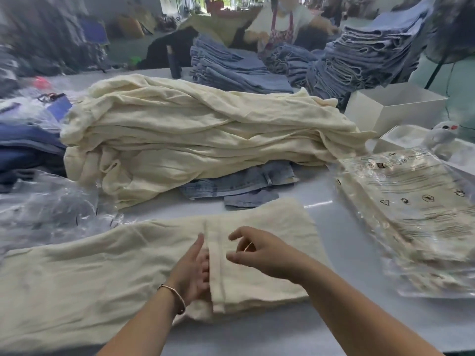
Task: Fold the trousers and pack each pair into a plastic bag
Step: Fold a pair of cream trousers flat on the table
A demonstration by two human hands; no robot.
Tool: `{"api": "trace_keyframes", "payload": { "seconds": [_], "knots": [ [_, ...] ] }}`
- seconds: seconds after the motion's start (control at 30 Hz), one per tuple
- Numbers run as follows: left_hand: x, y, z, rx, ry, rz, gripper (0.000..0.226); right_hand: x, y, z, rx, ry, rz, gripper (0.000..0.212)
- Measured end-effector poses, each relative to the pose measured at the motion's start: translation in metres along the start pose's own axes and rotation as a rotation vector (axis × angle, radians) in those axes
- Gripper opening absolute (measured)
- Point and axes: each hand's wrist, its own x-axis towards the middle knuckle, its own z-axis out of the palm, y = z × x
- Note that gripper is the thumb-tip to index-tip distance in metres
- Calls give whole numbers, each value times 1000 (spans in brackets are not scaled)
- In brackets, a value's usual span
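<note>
- Where the pale table [334, 227] fills the foreground, cream trousers [102, 265] lie flat, one end folded over.
- Left hand [191, 268], fingers straight, rests against the fold's hem; right hand [259, 250] hovers, fingers loosely spread, holding nothing.
- Behind: heaped cream trousers [200, 134]; right: bagged trousers [411, 209]; far side: jeans stacks [359, 55], a second worker [282, 24].

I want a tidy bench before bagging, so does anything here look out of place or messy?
Yes. A few blue denim pieces stick out from under the big cream pile, mixed in with a different fabric. Loose crumpled plastic bags lie at the left. The cream trousers being folded look fine.
</note>
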Motion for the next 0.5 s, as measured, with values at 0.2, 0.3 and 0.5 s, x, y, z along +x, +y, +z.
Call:
{"api": "trace_keyframes", "payload": {
  "seconds": [0.2, 0.3, 0.5],
  "knots": [
    [21, -15, 23, 382, 256, 192, 35, -10, 104, -25, -369, 626, 315, 51],
    [18, -10, 43, 478, 287, 269, 46, -20, 144, -35, -248, 698, 506, 65],
    [-3, 26, 18, 414, 473, 450, 29, -22, 165, -33, 7, 710, 386, 64]
  ]
}}
